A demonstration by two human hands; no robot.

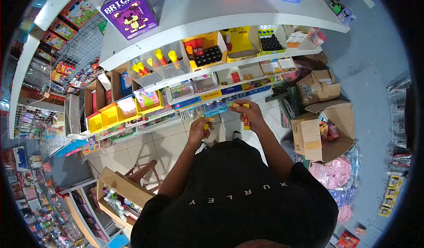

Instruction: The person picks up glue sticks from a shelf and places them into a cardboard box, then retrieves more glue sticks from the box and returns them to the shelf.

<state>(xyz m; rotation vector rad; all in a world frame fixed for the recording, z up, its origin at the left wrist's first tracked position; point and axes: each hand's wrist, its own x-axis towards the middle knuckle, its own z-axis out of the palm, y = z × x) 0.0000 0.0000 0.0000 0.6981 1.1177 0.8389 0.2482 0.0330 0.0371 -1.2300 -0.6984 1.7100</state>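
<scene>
My left hand (198,130) is closed around small yellow tubes (206,127) that look like glue sticks; the fingers hide how many. Close beside it on the right, my right hand (252,114) grips a yellow and red glue stick (246,122) that points downward. A small yellow-green piece (232,104) shows at its fingertips, too small to name. Both hands are in front of the shelf, above the tiled floor. Similar glue sticks with yellow caps (160,56) stand in a clear bin (170,70) on the upper shelf.
A display box (205,65) with red and orange tubes stands on the shelf, beside a yellow box (242,56). Purple bricks box (129,13) is on the counter (190,16). Open cartons (304,137) lie right; a carton of bottles (128,182) and brown stool (143,170) are left.
</scene>
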